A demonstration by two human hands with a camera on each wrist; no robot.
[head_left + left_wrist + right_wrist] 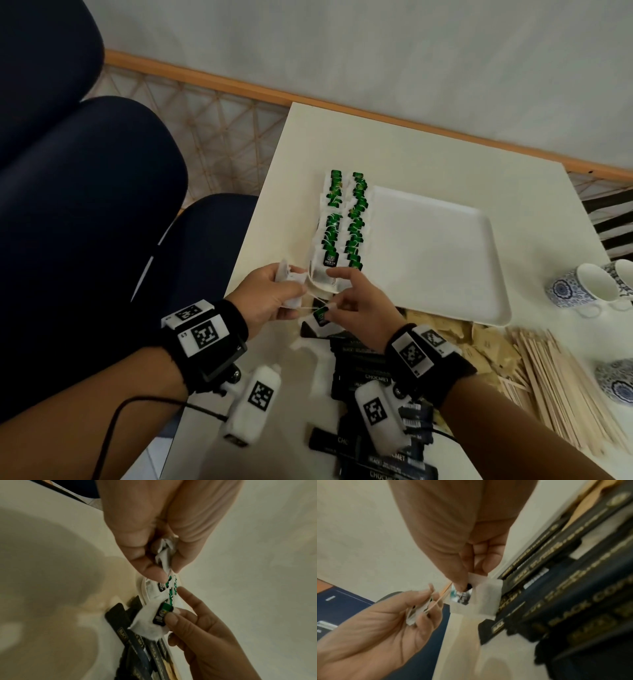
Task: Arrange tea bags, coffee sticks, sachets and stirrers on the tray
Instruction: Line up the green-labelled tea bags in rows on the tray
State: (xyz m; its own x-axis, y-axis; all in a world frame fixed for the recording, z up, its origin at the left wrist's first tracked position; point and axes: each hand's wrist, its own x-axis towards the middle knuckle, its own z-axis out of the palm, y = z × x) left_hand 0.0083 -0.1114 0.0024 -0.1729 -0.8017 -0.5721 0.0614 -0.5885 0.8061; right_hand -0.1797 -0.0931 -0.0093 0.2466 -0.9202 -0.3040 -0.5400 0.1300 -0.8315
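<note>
two hands at table's (445, 164) 7 o'clock: left hand (265, 301) clutches bunched tea bags (291, 279); right hand (359, 308) pinches green tea-bag tag (321, 313). white tray (435, 253) at 1 o'clock.

Bare forearms, no sleeves. Black wristband (219, 329) on left, another (428, 366) on right, each carrying white blocks with black square fiducial markers. White marker-tagged pod (251, 404) under each wrist; thin black cable (137, 404) off left.
</note>
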